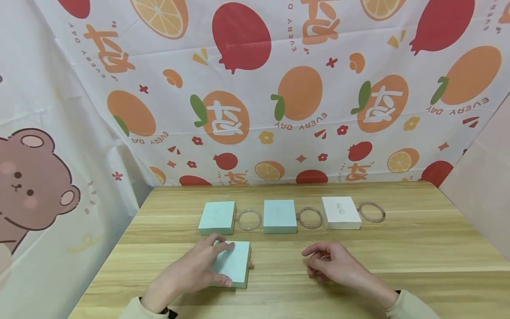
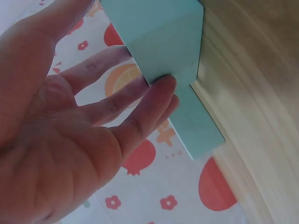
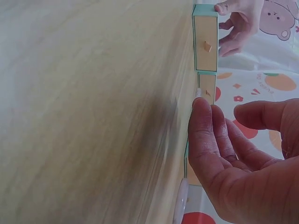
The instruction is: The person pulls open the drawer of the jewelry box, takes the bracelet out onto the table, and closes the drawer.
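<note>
My left hand (image 1: 196,270) grips a mint-green drawer-style box (image 1: 235,264) lying flat on the table. Its thumb lies at the near edge and its index finger at the far edge; the left wrist view shows fingertips (image 2: 163,88) against the box's side. A small tan pull tab (image 3: 207,46) sticks out of this box's beige drawer front. Off to the right, my right hand (image 1: 332,264) hovers over the table with relaxed, slightly bent fingers and holds nothing.
Behind stands a row: a mint box (image 1: 218,217), a bangle (image 1: 249,228), another mint box (image 1: 280,215), a second bangle (image 1: 310,227), a white box (image 1: 341,212) and a third bangle (image 1: 384,216). A fruit-print cloth (image 1: 259,150) hangs behind the wooden table (image 1: 398,248).
</note>
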Demonstrator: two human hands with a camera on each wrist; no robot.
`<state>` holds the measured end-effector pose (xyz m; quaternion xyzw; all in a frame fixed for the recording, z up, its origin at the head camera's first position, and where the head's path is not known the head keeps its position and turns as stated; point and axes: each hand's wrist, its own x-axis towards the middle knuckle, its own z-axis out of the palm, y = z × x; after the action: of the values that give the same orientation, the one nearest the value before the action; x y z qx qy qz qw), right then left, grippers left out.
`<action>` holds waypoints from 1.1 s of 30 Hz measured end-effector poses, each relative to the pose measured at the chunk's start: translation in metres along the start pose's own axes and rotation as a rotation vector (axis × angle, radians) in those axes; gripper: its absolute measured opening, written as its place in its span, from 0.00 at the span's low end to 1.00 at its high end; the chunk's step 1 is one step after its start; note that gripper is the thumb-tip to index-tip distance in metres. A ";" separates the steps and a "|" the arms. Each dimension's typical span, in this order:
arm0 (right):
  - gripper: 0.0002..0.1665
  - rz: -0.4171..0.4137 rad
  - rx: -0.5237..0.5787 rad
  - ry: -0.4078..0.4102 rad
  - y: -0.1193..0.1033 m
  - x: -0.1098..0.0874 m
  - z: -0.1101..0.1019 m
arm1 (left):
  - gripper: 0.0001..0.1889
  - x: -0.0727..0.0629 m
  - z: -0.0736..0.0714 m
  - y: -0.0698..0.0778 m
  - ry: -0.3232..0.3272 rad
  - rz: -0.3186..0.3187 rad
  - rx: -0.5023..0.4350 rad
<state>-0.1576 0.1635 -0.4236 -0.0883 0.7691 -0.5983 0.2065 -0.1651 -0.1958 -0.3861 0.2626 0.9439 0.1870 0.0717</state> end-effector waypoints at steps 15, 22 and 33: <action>0.15 -0.042 -0.065 -0.029 0.005 0.015 0.016 | 0.46 0.010 0.008 0.018 0.011 -0.008 0.039; 0.13 -0.075 -0.102 -0.080 -0.009 0.035 0.039 | 0.43 0.012 0.003 0.013 -0.040 0.082 -0.001; 0.11 -0.024 0.034 -0.135 -0.019 0.064 0.072 | 0.34 0.013 0.004 0.011 -0.050 0.107 -0.013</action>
<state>-0.1864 0.0707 -0.4333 -0.1342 0.7419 -0.6066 0.2522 -0.1704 -0.1788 -0.3862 0.3168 0.9252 0.1899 0.0870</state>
